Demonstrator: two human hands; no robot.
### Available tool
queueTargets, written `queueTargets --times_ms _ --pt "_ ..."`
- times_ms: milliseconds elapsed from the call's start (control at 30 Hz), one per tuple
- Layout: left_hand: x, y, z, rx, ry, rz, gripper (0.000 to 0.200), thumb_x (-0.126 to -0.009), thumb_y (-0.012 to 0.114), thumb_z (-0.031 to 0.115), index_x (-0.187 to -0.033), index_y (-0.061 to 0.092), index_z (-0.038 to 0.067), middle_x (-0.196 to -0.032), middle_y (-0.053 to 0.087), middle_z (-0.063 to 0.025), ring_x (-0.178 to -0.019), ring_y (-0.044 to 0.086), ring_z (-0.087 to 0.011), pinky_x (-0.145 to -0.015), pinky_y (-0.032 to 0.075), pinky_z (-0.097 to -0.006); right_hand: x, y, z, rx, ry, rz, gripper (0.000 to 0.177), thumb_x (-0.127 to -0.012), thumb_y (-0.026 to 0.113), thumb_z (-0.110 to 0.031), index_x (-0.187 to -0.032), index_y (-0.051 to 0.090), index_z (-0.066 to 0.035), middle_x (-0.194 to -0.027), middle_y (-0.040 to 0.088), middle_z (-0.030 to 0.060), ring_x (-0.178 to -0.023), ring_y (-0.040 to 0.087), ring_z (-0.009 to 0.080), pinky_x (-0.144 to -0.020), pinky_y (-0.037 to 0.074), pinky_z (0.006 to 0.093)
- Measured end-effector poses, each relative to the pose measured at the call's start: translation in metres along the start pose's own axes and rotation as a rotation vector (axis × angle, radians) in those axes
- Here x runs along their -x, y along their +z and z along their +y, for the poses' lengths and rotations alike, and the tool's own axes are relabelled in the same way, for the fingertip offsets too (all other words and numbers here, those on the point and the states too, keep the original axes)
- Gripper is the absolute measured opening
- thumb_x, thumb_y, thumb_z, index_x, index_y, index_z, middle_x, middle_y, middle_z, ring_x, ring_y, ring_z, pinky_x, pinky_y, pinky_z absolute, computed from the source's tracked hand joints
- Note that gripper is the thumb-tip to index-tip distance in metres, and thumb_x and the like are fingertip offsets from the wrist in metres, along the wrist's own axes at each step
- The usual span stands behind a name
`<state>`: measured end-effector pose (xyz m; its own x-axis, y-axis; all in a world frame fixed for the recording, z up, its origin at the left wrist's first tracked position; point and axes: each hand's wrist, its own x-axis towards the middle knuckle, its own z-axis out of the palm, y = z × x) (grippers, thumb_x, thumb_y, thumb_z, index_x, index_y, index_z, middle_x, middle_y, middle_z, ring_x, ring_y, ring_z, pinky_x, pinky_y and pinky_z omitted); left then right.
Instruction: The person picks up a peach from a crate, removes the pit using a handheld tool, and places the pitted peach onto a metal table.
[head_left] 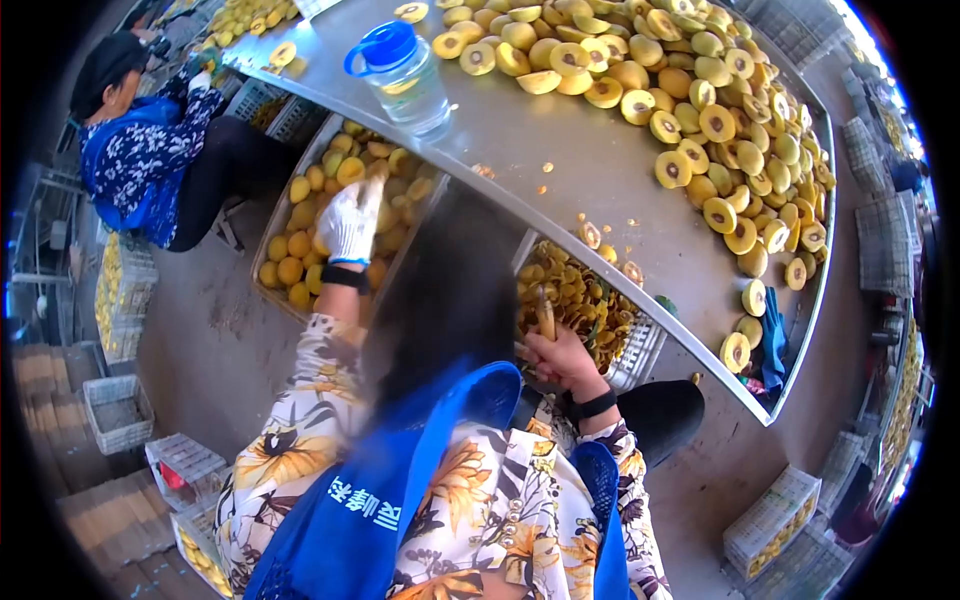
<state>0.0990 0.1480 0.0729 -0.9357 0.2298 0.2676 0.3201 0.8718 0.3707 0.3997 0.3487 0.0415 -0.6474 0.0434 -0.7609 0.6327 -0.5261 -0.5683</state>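
Observation:
My left hand (pixel 350 224), in a white glove, reaches over a crate (pixel 265 262) of whole yellow-orange fruits (pixel 290 270). Its fingers point toward the fruits but are blurred, so whether they hold one cannot be made out. Bare and closed, my right hand (pixel 562 357) grips a tool with a light wooden handle (pixel 546 313), held upright. Just beyond it, under the table edge, a white basket (pixel 640 352) holds many fruit scraps (pixel 580 290). On the metal table (pixel 560 205) lie many halved fruits (pixel 717 124) with brown centres.
A blue-lidded water bottle (pixel 405 85) stands near the table's edge. Blue cloth or gloves (pixel 773 340) lie at the table's right corner. Another person (pixel 150 140) sits at the upper left. More crates (pixel 118 412) stand on the floor at left and lower right (pixel 772 520).

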Motion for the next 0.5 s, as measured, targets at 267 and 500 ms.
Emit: queueTargets --times_ms 267,500 --pt "-0.019 0.019 0.205 0.405 0.732 0.003 0.039 -0.08 0.063 0.036 -0.11 0.06 0.011 -0.106 0.062 -0.0105 -0.093 0.061 -0.0284 -0.079 0.05 -0.0374 -0.002 -0.017 0.025 0.459 -0.388 0.195 0.015 -0.081 0.061 -0.018 -0.081 0.058 -0.004 -0.059 0.053 0.0014 -0.042 0.048 0.0108 -0.039 0.038 0.0249" --pt "-0.004 0.144 0.382 0.156 0.855 -0.558 0.058 -0.076 0.062 0.026 -0.13 0.042 0.016 -0.128 0.041 -0.0166 -0.112 0.05 -0.0332 -0.086 0.047 -0.042 0.034 -0.022 0.036 0.757 -0.688 0.463 0.023 -0.081 0.061 -0.017 -0.093 0.056 0.001 -0.065 0.06 0.0146 -0.056 0.061 0.022 -0.051 0.048 0.0333"
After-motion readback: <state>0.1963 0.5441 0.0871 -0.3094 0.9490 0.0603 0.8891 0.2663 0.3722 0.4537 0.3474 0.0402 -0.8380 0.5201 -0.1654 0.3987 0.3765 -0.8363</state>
